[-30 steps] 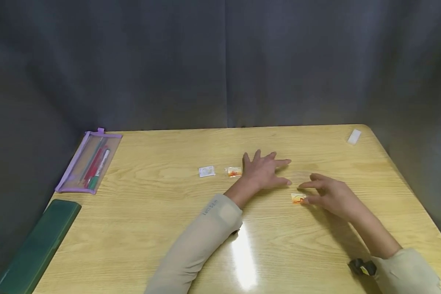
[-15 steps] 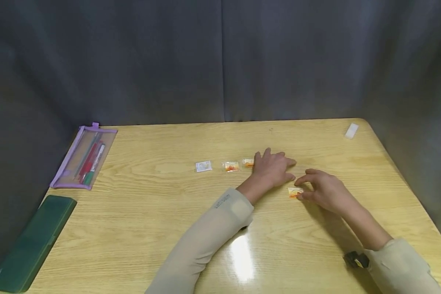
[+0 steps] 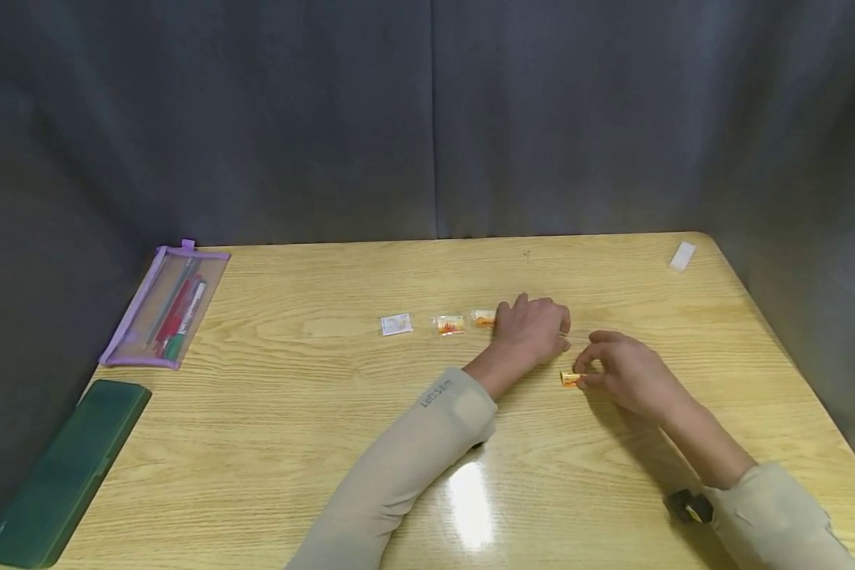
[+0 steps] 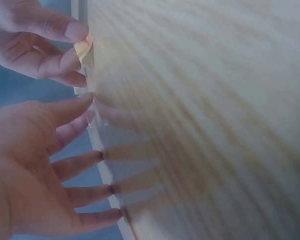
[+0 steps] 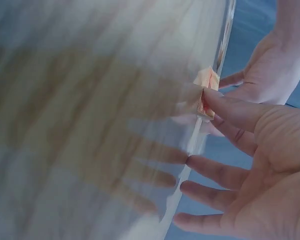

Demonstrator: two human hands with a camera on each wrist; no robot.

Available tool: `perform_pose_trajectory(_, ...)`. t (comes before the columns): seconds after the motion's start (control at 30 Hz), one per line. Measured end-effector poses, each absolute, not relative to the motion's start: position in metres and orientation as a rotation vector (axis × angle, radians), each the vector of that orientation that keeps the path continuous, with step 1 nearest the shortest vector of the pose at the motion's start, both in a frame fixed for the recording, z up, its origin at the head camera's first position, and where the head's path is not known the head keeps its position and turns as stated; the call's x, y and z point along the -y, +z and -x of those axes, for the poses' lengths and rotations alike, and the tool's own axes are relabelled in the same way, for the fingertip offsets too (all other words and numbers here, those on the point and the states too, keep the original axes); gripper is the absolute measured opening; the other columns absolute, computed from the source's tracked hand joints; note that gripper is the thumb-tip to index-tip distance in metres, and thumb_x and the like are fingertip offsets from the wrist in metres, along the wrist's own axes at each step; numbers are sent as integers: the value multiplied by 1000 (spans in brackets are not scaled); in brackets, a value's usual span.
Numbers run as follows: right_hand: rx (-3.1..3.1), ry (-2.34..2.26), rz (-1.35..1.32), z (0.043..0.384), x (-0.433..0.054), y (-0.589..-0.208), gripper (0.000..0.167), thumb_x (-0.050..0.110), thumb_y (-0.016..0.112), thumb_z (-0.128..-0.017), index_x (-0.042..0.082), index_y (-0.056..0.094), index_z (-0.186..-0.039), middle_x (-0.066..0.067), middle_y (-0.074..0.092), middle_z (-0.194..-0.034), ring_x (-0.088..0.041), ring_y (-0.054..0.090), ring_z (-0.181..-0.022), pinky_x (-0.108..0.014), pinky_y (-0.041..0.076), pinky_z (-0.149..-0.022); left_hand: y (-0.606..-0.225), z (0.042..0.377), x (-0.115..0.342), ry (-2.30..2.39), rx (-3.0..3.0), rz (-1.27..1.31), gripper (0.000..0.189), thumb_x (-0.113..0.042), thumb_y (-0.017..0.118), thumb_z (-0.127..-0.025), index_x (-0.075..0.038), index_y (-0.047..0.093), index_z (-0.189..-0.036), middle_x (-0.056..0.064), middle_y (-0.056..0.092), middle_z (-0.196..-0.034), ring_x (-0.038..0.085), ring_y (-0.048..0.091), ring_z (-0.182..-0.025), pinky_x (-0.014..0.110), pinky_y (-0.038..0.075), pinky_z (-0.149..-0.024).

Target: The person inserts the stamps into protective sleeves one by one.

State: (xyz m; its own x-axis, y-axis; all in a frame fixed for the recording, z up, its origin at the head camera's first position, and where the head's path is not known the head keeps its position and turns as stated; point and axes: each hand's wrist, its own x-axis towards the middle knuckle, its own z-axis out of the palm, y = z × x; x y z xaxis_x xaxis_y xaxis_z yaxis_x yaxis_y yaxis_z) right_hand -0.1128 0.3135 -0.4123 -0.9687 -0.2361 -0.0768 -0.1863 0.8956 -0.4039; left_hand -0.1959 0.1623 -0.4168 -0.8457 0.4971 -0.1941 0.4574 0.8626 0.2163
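Observation:
My right hand [image 3: 630, 376] pinches a small orange-and-yellow printed slip [image 3: 570, 379] between thumb and index finger, just above the table. The slip [image 5: 210, 80] looks bent or folded in the right wrist view, its other fingers stretched toward the tabletop. Beside it my left hand [image 3: 530, 328] rests its fingertips on the wood; the left wrist view shows those fingers spread and nearly straight. Something clear may lie by its index finger, too faint to tell. Left of that hand lie an orange printed piece [image 3: 483, 318], partly covered, another orange piece [image 3: 450, 324] in clear wrapping, and a whitish one [image 3: 397, 324].
A purple-edged mesh pouch [image 3: 167, 309] with pens lies at the table's [image 3: 271, 443] far left. Nearer the front is a long green case [image 3: 64, 475]. A white block [image 3: 682, 256] sits near the back right corner, before the dark curtain [image 3: 313, 119].
The right hand's slip has gone from lying flat to raised and bent. My left hand has shifted right, uncovering an orange piece, and its fingers have drawn in somewhat.

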Motion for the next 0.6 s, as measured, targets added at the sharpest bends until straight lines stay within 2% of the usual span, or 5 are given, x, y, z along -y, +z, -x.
perform_pose_trajectory(0.07, -2940, -629, 346, 115, -310, -414, 7, 14, 81, -84, 19, 76, -86, -30, 61, -134, -52, 54, -128, -67, 42, -105, -417, 197, -158, 231, -2795, -701, 9, -45, 70, -95, -36, 68, -93, -18, 66, -104, 13, 54, -95, 38, 46, -87)
perform_pose_trajectory(0.17, -2943, -700, 346, 117, -308, -414, 8, 12, 79, -86, 19, 75, -88, -27, 64, -131, -50, 56, -127, -66, 43, -106, -415, 198, -150, 236, -2791, -688, 15, -38, 69, -96, -33, 63, -83, -17, 64, -94, 12, 54, -90, 36, 45, -84)
perform_pose_trajectory(0.3, -2945, -820, 326, 121, -303, -411, 8, 11, 76, -89, 19, 74, -90, -22, 68, -127, -47, 61, -122, -64, 45, -103, -408, 200, -128, 306, -2816, -691, 10, -32, 67, -97, -32, 66, -87, -17, 67, -91, 8, 59, -86, 33, 47, -81)
perform_pose_trajectory(0.47, -2926, -904, 268, 122, -297, -400, 6, 23, 75, -94, 19, 74, -99, -14, 73, -119, -44, 65, -116, -62, 50, -97, -398, 203, -85, 629, -2800, -669, 5, -31, 69, -96, -29, 69, -91, -15, 71, -90, 5, 60, -74, 28, 49, -64)
perform_pose_trajectory(0.6, -2890, -1007, 267, 129, -283, -391, 12, 26, 73, -96, 16, 73, -104, -7, 77, -107, -33, 72, -106, -42, 58, -85, -393, 206, -37, 949, -2662, -575, 6, -30, 71, -96, -25, 69, -97, -8, 74, -92, 7, 65, -71, 25, 47, -57)
